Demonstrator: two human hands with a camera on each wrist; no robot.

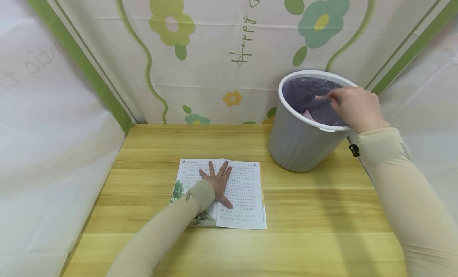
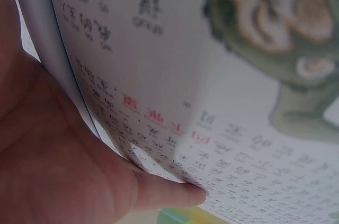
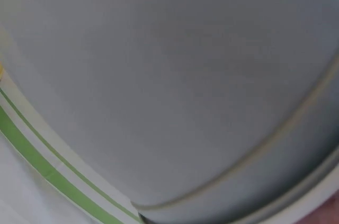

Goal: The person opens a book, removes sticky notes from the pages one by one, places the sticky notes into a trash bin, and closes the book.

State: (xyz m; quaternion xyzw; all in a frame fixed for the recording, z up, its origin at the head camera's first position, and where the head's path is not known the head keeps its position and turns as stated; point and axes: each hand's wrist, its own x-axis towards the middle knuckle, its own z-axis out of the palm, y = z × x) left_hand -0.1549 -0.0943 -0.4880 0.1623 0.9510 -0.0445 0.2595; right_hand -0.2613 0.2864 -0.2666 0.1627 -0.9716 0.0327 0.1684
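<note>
An open book [image 1: 241, 189] with printed pages lies on the wooden table. My left hand [image 1: 217, 184] rests flat on it near the centre fold, fingers spread. In the left wrist view the thumb [image 2: 164, 192] lies against a page with printed text and a green cartoon figure. Over the mouth of a grey bin [image 1: 297, 146], my right hand [image 1: 358, 106] pinches a small pale pink scrap of paper [image 1: 319, 97]. Another pink piece of paper [image 1: 307, 115] is inside the bin, against its dark liner. The right wrist view shows mostly the bin's grey wall [image 3: 175, 75].
The bin has a white rim [image 1: 307, 73] and a dark plastic liner [image 1: 304, 90]. It stands at the back right of the table [image 1: 293, 229]. A flower-printed curtain [image 1: 214, 70] hangs behind, with white sheets on both sides.
</note>
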